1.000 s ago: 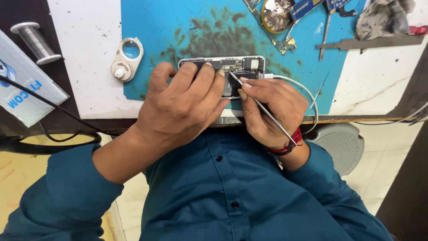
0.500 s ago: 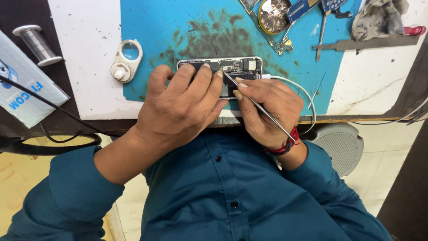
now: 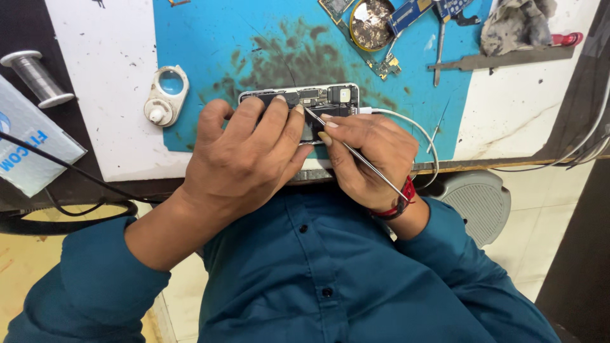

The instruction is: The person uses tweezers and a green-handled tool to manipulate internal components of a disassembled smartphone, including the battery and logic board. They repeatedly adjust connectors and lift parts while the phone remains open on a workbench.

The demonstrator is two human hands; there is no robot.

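Observation:
An opened phone [image 3: 318, 98] with its circuit boards showing lies on a stained blue mat [image 3: 210, 44]. My left hand [image 3: 244, 152] lies over the phone's left part, fingers spread on it and pressing it down. My right hand [image 3: 368, 159] grips a thin metal tool [image 3: 356, 155] like a pen, its tip touching the inside of the phone near the middle. A white cable [image 3: 416, 130] is plugged into the phone's right end and curves around my right hand.
A white round magnifier [image 3: 166, 95] lies left of the phone. A wire spool [image 3: 37, 77] and a pale packet [image 3: 28, 146] sit far left. Circuit boards, a round tin [image 3: 372, 22], tweezers [image 3: 440, 51] and a grey rag [image 3: 518, 25] lie at the back right. A black cable [image 3: 63, 166] runs across the left.
The view has shifted slightly. Both hands stay on the phone, and the tool tip has barely moved inside it.

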